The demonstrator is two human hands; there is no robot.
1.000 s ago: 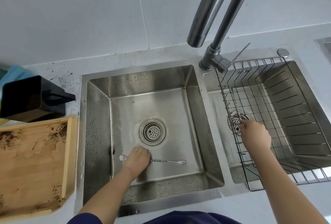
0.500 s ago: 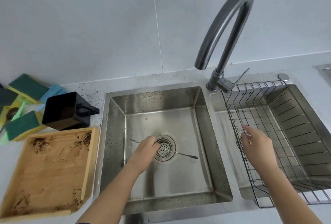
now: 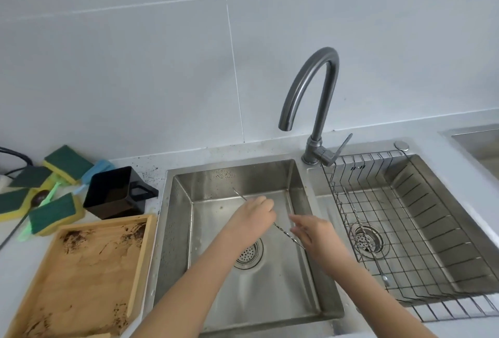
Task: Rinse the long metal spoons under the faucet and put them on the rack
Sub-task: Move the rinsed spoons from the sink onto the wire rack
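A black square plastic cup with a handle [image 3: 116, 192] is standing on the pale grey bench [image 3: 16, 256], just behind a shallow wooden tray [image 3: 81, 278] smeared with dark brown residue. Green-and-yellow scouring sponges [image 3: 52, 216] are lying scattered to the left of the cup, with a light blue cloth [image 3: 98, 167] showing behind them. Pale grey wall tiles [image 3: 162, 67] are rising behind the bench.

Even, bright diffuse light with soft shadows; mild glare on the sink [image 3: 310, 278] walls, wide-angle bending beyond it at frame edges, slight overall softness.
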